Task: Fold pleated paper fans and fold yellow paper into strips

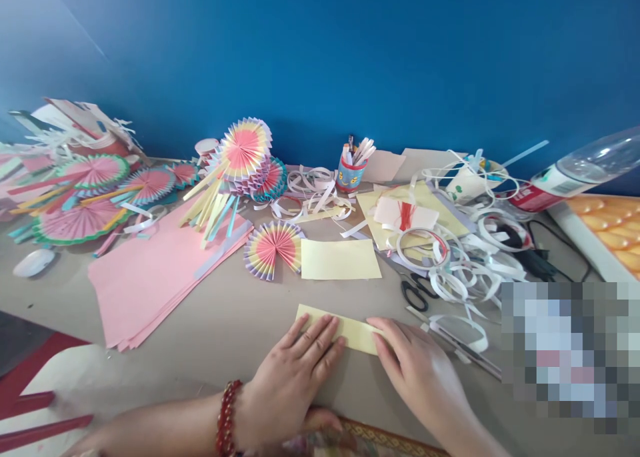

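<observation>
A folded pale yellow paper strip [356, 331] lies on the table in front of me. My left hand [295, 370] rests flat across its left part, fingers stretched out and slightly apart, a red bead bracelet on the wrist. At the strip's right end, my right hand [415, 363] pinches the paper between its fingers; part of that grip is hidden. Just beyond lies a flat yellow paper sheet [341, 259]. Touching its left side is a pleated paper fan [275, 250] in pink, yellow and purple, spread into a nearly full circle.
Pink paper sheets [150, 270] lie to the left, with finished fans [243, 151] behind them. Black-handled scissors [417, 291], a tape roll [424, 248] and tangled white strips [465, 280] sit at right. A pen cup [351, 173] and plastic bottle [575, 173] stand farther back.
</observation>
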Tool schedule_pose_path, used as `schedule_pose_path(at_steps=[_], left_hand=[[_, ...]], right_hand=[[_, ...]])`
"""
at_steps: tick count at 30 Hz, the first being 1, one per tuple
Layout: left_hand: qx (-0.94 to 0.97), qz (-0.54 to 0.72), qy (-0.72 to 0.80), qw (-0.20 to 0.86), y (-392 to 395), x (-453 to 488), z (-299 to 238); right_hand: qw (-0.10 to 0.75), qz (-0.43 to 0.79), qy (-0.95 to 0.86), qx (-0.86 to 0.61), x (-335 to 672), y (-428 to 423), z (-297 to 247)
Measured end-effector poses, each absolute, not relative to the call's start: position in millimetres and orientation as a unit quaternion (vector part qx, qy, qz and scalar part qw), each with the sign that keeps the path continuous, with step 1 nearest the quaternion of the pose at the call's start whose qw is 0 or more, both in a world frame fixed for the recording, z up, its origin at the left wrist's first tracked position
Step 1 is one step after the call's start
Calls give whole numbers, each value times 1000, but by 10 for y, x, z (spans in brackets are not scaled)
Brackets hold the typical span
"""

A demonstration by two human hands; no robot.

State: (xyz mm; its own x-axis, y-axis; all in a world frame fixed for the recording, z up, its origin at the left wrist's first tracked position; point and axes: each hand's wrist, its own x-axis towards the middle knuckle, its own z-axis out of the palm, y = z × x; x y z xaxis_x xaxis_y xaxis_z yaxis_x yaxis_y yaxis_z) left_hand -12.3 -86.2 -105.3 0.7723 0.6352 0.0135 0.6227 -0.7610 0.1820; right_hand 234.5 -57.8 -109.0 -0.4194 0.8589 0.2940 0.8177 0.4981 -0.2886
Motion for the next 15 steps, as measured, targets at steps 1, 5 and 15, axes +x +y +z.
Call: schedule_pose_path(at_steps=[1, 5, 15], left_hand=[[937, 39, 336, 84, -863, -123, -1051], [936, 43, 341, 78, -872, -111, -1049], [938, 51, 340, 47, -859, -84, -1046]], right_hand=[[201, 44, -840, -503, 2340, -586, -1090], [189, 38, -831, -521, 2328, -622, -1089], [191, 79, -810, -549, 2331, -618, -1079]])
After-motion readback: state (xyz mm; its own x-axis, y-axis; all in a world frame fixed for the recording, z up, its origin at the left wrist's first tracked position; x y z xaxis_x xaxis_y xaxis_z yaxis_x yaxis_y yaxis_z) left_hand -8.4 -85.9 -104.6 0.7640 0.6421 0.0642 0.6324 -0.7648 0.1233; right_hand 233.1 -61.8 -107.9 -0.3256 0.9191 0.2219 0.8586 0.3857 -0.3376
